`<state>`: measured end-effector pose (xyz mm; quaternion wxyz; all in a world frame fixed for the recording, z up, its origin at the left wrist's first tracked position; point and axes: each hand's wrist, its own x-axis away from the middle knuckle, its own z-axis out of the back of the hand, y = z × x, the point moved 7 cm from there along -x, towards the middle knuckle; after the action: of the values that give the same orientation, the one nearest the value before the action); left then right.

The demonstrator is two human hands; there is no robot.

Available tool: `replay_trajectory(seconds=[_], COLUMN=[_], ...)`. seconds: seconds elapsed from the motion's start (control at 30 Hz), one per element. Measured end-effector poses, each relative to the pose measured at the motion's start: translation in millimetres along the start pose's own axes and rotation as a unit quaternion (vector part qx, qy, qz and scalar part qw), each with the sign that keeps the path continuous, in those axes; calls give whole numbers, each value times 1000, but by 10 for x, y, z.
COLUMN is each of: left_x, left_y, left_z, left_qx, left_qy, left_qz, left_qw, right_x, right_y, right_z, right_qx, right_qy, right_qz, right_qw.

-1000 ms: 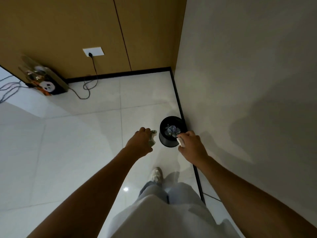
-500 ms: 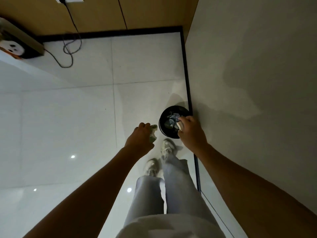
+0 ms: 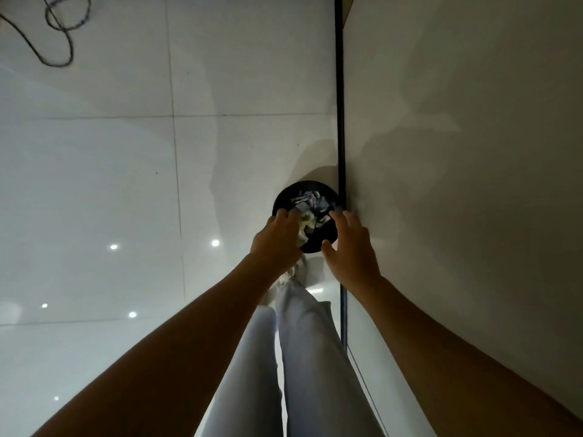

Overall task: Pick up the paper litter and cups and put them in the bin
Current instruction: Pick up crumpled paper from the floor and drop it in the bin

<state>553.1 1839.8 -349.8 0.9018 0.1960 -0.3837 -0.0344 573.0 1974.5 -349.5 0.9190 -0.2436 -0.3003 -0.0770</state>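
I see the black bin (image 3: 285, 197) on glossy white floor tiles (image 3: 94, 184), against the pale wall (image 3: 457, 152). My left hand (image 3: 277, 239) clutches crumpled paper (image 3: 304, 227) over the bin's mouth; my right hand (image 3: 351, 247) is spread, holding nothing.

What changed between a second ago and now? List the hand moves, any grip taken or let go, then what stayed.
Both hands moved forward over the bin. The right hand has let go its pale piece and now hangs open above the rim. The left hand keeps its grip on crumpled paper, now over the opening instead of beside it. The bin stayed against the wall, paper litter still inside.
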Motion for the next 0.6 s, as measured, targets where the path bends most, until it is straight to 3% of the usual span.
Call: replay_trajectory(seconds=[0.2,0.4,0.6], left_x=[-343,47,904], left_y=[167,57,-256], left_z=[-184,131,586], left_qx=[-23,-9,-2], left_qy=[-51,47,114], left_qz=[34,24,76], left_qw=[998,999,991], right_x=[-128,-110,189], right_y=[12,-229,-1126], right_z=[156,220,212], right_qx=[4,41,136], right_qy=[17,-12,-71], right_qz=[7,42,169], right_qw=[1000,998,974])
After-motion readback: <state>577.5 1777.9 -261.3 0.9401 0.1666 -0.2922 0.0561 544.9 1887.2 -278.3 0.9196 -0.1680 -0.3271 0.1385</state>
